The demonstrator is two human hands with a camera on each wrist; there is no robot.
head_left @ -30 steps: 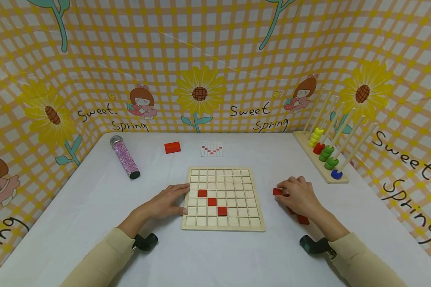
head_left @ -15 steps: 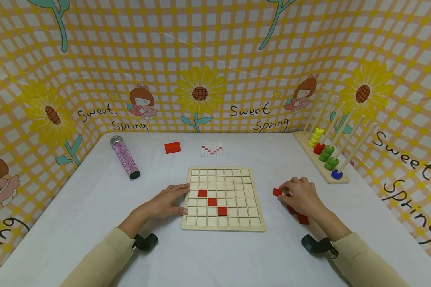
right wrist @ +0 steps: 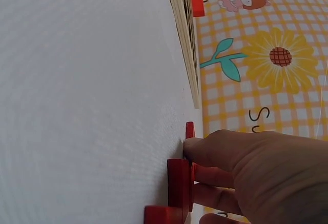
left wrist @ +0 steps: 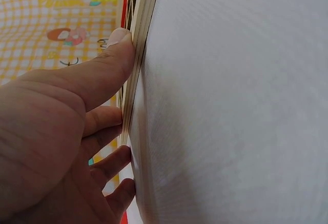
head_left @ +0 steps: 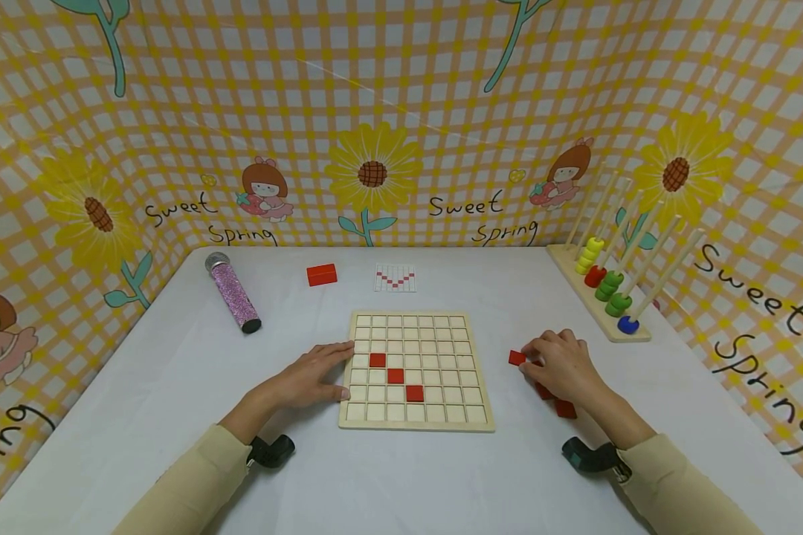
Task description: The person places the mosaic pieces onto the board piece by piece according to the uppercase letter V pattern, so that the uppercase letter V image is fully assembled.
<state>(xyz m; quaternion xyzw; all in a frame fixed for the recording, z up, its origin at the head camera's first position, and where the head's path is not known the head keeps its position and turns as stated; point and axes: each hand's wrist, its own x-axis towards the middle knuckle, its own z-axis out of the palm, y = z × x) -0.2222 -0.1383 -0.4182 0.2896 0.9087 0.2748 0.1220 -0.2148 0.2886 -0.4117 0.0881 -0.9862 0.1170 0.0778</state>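
Observation:
A square wooden grid board (head_left: 442,427) lies on the white table. Three red square tiles sit in its cells on a descending diagonal, the lowest being the tile (head_left: 414,394). At the board's left edge my left hand (head_left: 311,377) rests with fingers extended and thumb spread; the left wrist view shows its thumb (left wrist: 110,62) against the rim. Right of the board, my right hand (head_left: 562,364) bends over a loose group of red tiles (head_left: 565,409), thumb and fingers pinching at one tile (right wrist: 191,193). Another tile (head_left: 517,358) shows just beyond its fingertips. The hand partly hides the group.
A card with a red V pattern (head_left: 395,278) and a red block (head_left: 322,275) lie behind the board. A glittery pink microphone (head_left: 234,293) is at the back left. A peg rack with coloured beads (head_left: 602,293) stands at the back right.
My right hand has shifted slightly to the right over the red tiles, then stays there. The left hand and the board have not moved.

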